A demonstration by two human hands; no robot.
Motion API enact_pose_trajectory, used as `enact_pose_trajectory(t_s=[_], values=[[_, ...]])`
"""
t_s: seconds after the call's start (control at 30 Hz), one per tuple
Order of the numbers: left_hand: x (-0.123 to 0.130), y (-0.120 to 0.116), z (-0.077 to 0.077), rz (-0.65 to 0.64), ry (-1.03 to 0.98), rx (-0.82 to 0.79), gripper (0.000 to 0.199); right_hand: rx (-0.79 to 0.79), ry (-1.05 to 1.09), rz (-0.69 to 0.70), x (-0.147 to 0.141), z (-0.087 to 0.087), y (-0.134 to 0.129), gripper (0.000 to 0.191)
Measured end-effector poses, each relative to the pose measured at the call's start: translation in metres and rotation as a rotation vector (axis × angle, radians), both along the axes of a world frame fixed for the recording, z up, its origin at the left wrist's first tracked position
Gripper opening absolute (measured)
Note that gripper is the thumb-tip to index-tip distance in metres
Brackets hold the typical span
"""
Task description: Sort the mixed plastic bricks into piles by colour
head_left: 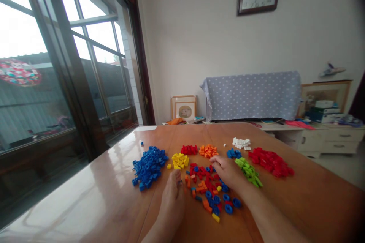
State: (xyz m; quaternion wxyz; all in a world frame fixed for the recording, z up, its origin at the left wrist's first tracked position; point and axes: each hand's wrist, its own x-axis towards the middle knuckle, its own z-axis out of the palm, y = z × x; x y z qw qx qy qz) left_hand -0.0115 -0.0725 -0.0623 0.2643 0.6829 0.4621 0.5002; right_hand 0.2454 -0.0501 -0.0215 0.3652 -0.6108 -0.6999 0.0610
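Note:
My left hand (173,197) rests at the left edge of a mixed heap of toy building bricks (203,186), its fingers curled together. A small bit of blue shows by its fingertips; whether it is held is unclear. My right hand (226,169) reaches over the heap's far right side with thumb and fingers pinched, just in front of the orange brick pile (208,151). What the pinch holds, if anything, is too small to make out. The mixed heap has red, orange, blue and yellow pieces, with round blue wheel-like ones nearest me.
Sorted piles lie around on the wooden table (114,212): blue (149,167), yellow (180,161), red bars (189,150), small blue (234,153), white (241,143), green (248,171) and red (270,162). Windows (97,45) stand at left; a cloth-covered object (253,97) is behind the table.

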Motion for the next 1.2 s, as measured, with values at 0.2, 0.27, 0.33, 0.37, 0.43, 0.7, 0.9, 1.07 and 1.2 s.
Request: enact_pose_trajectory(t_s=[0.2, 0.27, 0.33, 0.37, 0.43, 0.7, 0.9, 1.07, 1.2], values=[[0.005, -0.005, 0.001, -0.184, -0.068, -0.067, 0.038, 0.035, -0.012, 0.053, -0.004, -0.002, -0.001, 0.030], [0.008, -0.005, 0.005, -0.241, -0.113, -0.093, 0.037, 0.051, -0.002, 0.057, -0.005, 0.000, -0.002, 0.031], [0.011, -0.003, 0.011, -0.272, -0.158, -0.111, 0.037, 0.057, 0.011, 0.040, -0.004, 0.002, -0.002, 0.032], [0.011, 0.000, 0.014, -0.268, -0.175, -0.118, 0.036, 0.059, 0.016, 0.031, -0.003, 0.002, -0.002, 0.032], [0.012, 0.006, 0.020, -0.215, -0.183, -0.133, 0.036, 0.062, 0.022, 0.023, -0.001, 0.003, -0.002, 0.033], [0.027, 0.011, 0.041, -0.046, 0.011, -0.236, 0.051, 0.042, 0.023, 0.028, 0.001, 0.004, -0.002, 0.032], [0.040, 0.013, 0.058, -0.100, 0.022, -0.230, 0.051, 0.049, 0.033, 0.017, 0.001, 0.008, -0.005, 0.032], [0.044, 0.035, 0.060, -0.055, 0.054, -0.154, 0.047, 0.074, 0.057, 0.008, 0.002, 0.009, -0.004, 0.033], [0.048, 0.047, 0.053, -0.090, 0.103, -0.155, 0.046, 0.064, 0.057, 0.012, 0.001, 0.009, -0.003, 0.034]])
